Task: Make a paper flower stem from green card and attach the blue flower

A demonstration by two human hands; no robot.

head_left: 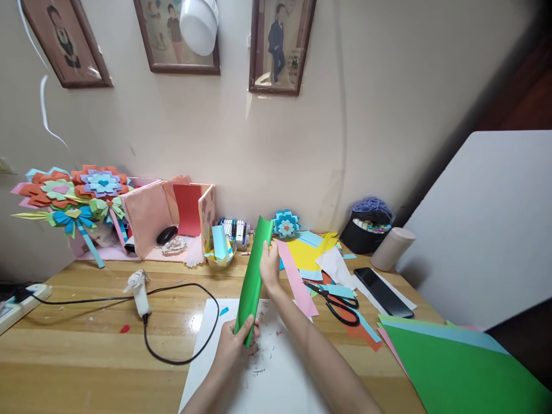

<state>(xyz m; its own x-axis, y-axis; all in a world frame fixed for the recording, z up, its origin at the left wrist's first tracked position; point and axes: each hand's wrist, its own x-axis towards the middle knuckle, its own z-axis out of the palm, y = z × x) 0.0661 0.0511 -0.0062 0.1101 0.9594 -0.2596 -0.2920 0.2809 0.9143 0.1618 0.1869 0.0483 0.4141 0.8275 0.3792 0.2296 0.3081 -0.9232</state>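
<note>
A green sheet of paper [251, 282], curled lengthwise into a long narrow roll, is held at a slant above the table. My left hand [236, 336] grips its lower end, thumb on top. Higher up on the right edge, my right hand [269, 265] is closed on the same paper. Beneath both arms lies a white sheet [276, 379] marked with small dark and reddish specks. Black-handled scissors [338, 302] rest to the right of my right forearm, among paper scraps and a pink strip [297, 279].
A white glue gun [138, 292] with a looping black cord sits left. Paper flowers [103, 183] and a pink fabric box [149, 218] stand behind it. Rightward are a phone [383, 292], a pale cylinder [393, 248], a black pen holder [364, 234] and green paper sheets [466, 362].
</note>
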